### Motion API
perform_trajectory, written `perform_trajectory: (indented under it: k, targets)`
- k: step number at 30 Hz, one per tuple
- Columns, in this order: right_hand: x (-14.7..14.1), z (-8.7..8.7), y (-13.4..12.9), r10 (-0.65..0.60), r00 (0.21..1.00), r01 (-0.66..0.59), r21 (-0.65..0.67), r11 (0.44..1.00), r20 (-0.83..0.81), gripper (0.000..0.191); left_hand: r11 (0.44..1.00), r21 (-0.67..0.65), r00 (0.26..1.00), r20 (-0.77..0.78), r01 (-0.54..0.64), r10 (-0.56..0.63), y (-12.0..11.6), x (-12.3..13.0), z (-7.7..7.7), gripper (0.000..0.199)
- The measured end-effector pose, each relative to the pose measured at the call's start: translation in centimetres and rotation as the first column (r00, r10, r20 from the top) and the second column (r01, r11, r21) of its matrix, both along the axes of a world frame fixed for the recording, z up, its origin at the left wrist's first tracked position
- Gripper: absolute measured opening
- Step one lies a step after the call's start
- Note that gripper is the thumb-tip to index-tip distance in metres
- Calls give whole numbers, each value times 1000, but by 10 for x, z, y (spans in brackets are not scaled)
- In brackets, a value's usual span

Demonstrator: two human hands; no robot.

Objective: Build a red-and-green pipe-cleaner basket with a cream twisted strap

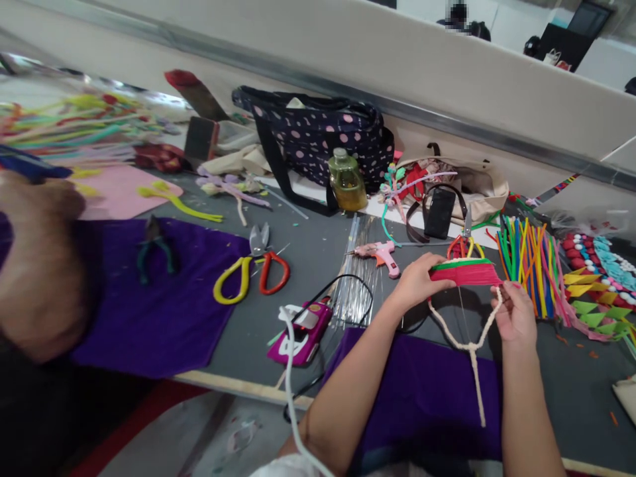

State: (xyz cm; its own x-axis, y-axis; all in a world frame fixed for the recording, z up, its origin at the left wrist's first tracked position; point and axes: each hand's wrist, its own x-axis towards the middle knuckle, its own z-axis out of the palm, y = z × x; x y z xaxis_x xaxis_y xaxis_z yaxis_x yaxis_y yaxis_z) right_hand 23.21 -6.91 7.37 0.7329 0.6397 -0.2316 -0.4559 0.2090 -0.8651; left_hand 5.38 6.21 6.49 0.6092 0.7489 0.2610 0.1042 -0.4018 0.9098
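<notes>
Between my two hands a flat band of pink and green strands is held above the table. My left hand pinches its left end between thumb and fingers. At the right end, my right hand has its fingers closed on the band's corner, beside a cream cord. The cord loops below the band, joins at a knot and hangs down as a single tail over a purple cloth. A thin thread runs from the band down toward the knot.
A pink glue gun, clear sticks and a magenta device lie left of my hands. Colourful pipe cleaners are at right. Scissors, pliers and another person's arm are further left. A bottle stands behind.
</notes>
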Motion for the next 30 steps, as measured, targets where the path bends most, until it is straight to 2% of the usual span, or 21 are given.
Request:
perform_trajectory:
  k: [3,8,14,18,22,26,30]
  targets:
    - [-3,1,0,4,1000,-4,0,1000,20,27,999,27,997,-64,46,-44,-1,-2,2,39]
    - [-10,2,1,53,998,-52,-21,998,46,29,991,47,989,-88,125,-120,-9,-2,13,52]
    - [-18,4,5,62,993,-59,-25,998,102,32,993,6,982,-149,117,-115,-11,-3,19,33]
    - [-21,7,5,96,986,-93,-30,995,138,33,990,-10,989,-38,141,-141,-11,-2,22,37]
    - [-32,13,5,170,970,-165,-43,985,173,32,987,67,979,135,145,-153,-18,-2,31,41]
    - [-44,22,4,224,956,-217,-60,974,188,31,969,170,971,127,181,-204,-25,-6,41,31]
    - [-49,28,3,259,945,-253,-54,966,201,29,949,223,963,103,221,-248,-26,-9,44,22]
